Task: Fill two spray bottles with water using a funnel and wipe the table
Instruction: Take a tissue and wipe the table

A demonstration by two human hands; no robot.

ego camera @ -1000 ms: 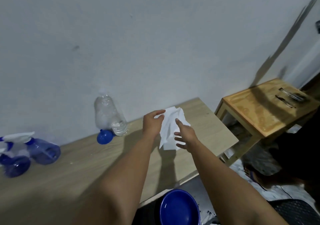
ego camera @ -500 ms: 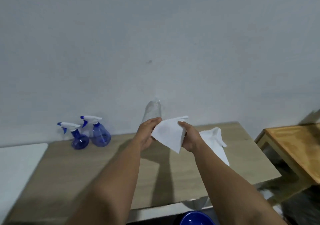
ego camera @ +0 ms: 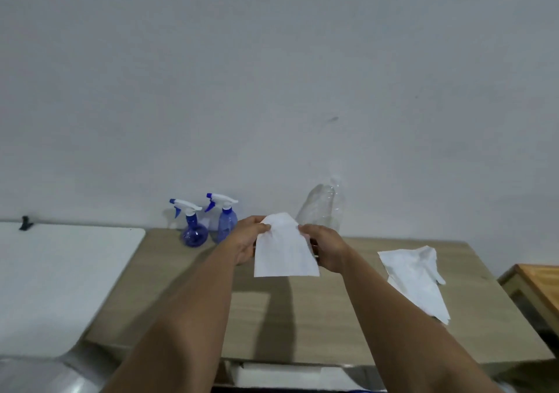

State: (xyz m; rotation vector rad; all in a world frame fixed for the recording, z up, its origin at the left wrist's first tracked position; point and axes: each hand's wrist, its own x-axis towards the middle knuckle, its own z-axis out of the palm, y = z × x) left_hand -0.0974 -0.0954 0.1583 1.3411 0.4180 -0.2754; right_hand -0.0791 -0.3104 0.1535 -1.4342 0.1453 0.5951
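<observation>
Both hands, left hand (ego camera: pixel 246 242) and right hand (ego camera: pixel 325 249), pinched white tissue (ego camera: pixel 286 249) above table (ego camera: pixel 317 317), folding it for wiping; spray bottles (ego camera: pixel 208 221) parked at 11 o'clock.

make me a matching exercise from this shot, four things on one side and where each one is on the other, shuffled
1. white tissue sheet
2. two blue plastic spray bottles
3. crumpled white tissue
4. clear plastic bottle

a. lying on the right of the wooden table
b. standing at the wall, left of the hands
c. pinched between left hand and right hand
d. behind the hands

Pairs: 1-c, 2-b, 3-a, 4-d
</observation>
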